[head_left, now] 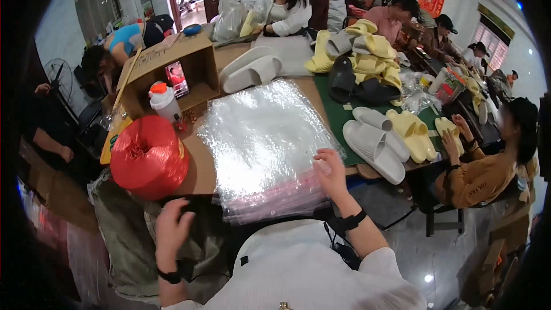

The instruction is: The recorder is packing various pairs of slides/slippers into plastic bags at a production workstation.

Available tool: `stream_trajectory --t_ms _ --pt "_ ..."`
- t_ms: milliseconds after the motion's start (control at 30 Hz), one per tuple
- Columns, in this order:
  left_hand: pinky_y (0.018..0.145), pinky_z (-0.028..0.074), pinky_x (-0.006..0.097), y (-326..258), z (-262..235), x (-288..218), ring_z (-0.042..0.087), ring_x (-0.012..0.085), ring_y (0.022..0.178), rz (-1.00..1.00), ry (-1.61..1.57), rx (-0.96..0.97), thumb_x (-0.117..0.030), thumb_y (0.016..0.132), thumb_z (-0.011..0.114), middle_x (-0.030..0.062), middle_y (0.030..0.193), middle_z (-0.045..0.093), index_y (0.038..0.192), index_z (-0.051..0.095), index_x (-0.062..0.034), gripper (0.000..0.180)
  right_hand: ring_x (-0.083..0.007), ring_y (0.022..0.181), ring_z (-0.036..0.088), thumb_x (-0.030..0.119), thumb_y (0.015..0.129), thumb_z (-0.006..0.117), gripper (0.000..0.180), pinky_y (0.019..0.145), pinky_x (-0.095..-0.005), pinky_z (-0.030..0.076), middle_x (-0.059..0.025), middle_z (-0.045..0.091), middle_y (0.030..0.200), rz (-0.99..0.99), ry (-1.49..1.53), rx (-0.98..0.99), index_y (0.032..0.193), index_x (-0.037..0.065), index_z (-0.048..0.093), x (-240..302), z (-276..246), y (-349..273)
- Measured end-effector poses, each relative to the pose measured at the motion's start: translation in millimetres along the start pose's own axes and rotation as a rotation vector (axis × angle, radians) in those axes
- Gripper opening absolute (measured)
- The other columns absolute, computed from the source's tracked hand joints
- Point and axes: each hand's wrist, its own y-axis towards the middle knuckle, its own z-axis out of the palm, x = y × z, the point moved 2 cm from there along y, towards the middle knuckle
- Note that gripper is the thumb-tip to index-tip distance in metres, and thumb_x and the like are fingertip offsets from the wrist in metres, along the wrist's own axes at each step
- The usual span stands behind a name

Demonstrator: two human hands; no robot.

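A stack of clear plastic bags with pinkish near edges lies on the table right in front of me. My right hand is at the right edge of the stack, its fingers loosely bent with nothing visible in them. Whether its fingertips touch the top bag I cannot tell. My left hand hangs in front of the table's near edge, thumb and fingers apart, holding nothing. Just beyond it sits a big roll of red plastic twine. Each of my wrists wears a black band.
A cardboard box lies on its side with a phone in it, beside a white bottle. Pale slippers stand behind the bags. Grey slippers and a yellow slipper pile are right. Several co-workers sit around.
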Motion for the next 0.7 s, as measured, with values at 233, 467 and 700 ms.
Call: stream_trajectory --t_ms 233,467,700 --pt "0.112 0.036 0.049 54.8 108.7 -57.2 0.038 0.0420 0.138 0.574 0.053 0.191 -0.024 0.086 0.070 0.0200 0.147 0.044 0.128 0.057 -0.0049 0.049 -0.0394 0.113 0.053 0.006 0.083 0.065 0.039 0.099 -0.0447 0.042 -0.0208 0.056 0.117 0.095 -0.566 -0.327 0.120 0.002 0.054 -62.2 -134.2 31.2" --pt "0.118 0.019 0.057 89.8 174.6 -42.3 0.028 0.0430 0.143 0.544 0.141 0.284 -0.050 0.086 0.066 0.0180 0.153 0.038 0.141 0.051 -0.0179 0.066 -0.0466 0.121 0.049 0.017 0.089 0.053 0.045 0.102 -0.0506 0.043 -0.0303 0.050 0.132 0.428 -0.890 0.229 0.128 -0.006 0.050 -189.8 -180.0 34.3" --pt "0.118 0.014 0.058 87.8 185.6 -35.2 0.028 0.0435 0.144 0.493 0.066 0.312 -0.059 0.082 0.067 0.0198 0.154 0.037 0.140 0.053 -0.0173 0.073 -0.0387 0.112 0.057 0.014 0.092 0.049 0.030 0.094 -0.0472 0.048 -0.0256 0.058 0.118 0.349 -1.013 0.413 0.117 -0.002 0.057 -169.1 -121.1 88.3"
